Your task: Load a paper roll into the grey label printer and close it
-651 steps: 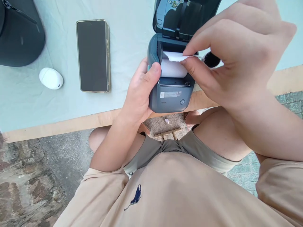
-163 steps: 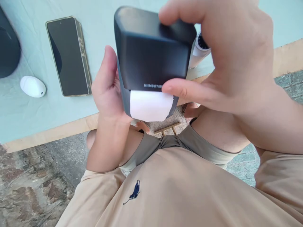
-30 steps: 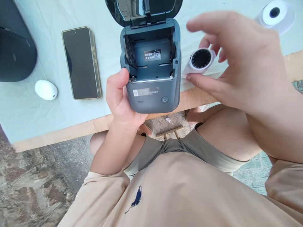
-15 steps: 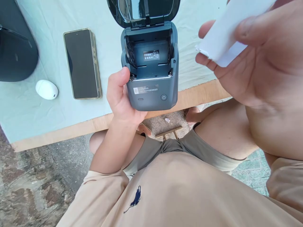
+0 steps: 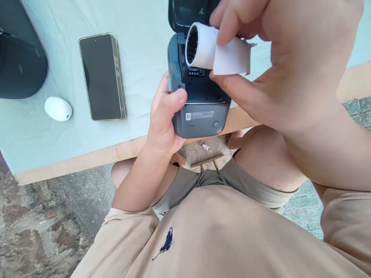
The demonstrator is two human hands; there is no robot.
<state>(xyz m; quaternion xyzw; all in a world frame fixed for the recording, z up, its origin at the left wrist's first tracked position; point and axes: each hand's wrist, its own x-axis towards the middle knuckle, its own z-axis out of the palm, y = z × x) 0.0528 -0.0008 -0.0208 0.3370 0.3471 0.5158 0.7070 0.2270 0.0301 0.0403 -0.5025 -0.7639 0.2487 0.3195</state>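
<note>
A dark grey label printer (image 5: 199, 123) with its lid raised is held over the table's front edge by my left hand (image 5: 166, 116), which is wrapped round its left side with the thumb on the front rim. Above the printer's opened compartment, my right hand (image 5: 269, 65) pinches a white paper roll (image 5: 204, 48). The roll's round hollow end faces left, and a loose strip with a torn edge hangs off its right side. Part of the compartment and most of the lid's right side are hidden behind the roll and my right hand.
On the pale green tablecloth (image 5: 139, 58) lie a smartphone (image 5: 101, 77) and a white oval case (image 5: 58, 108). A large dark object (image 5: 21, 58) stands at the far left. The table's wooden edge (image 5: 81, 159) runs in front of my knees.
My right hand has brought the paper roll left, over the printer, and turned it so its hollow end shows. The printer has shifted slightly right in my left hand.
</note>
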